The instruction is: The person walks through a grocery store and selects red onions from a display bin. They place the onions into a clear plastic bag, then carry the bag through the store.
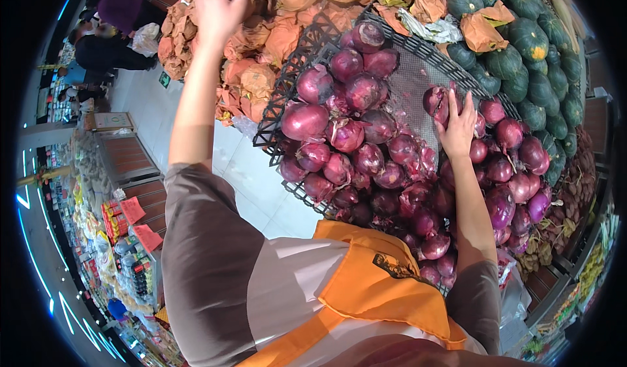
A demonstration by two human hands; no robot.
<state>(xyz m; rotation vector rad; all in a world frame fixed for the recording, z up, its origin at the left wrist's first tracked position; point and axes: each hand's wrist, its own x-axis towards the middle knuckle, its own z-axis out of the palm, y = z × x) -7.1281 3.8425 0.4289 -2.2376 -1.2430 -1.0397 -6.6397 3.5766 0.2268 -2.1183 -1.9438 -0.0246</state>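
Note:
My right hand (458, 125) has its fingers over a dark red onion (435, 103), beside the bare mesh-like patch of the display. My left hand (221, 4) reaches to the top edge, above round produce wrapped in crinkled orange paper (260, 83). Its thumb is spread away from the fingers and I see nothing in it; the fingertips are partly cut off by the picture's edge. A large heap of red onions (346, 135) lies between my arms, and more red onions (509, 171) are piled to the right of my right forearm.
A black plastic lattice crate (282, 99) borders the onions. Dark green squashes (526, 37) are stacked at the far right, with loose orange paper (484, 30) on them. Shelves with packaged goods (124, 236) stand at left. Other people (108, 47) are at the far left.

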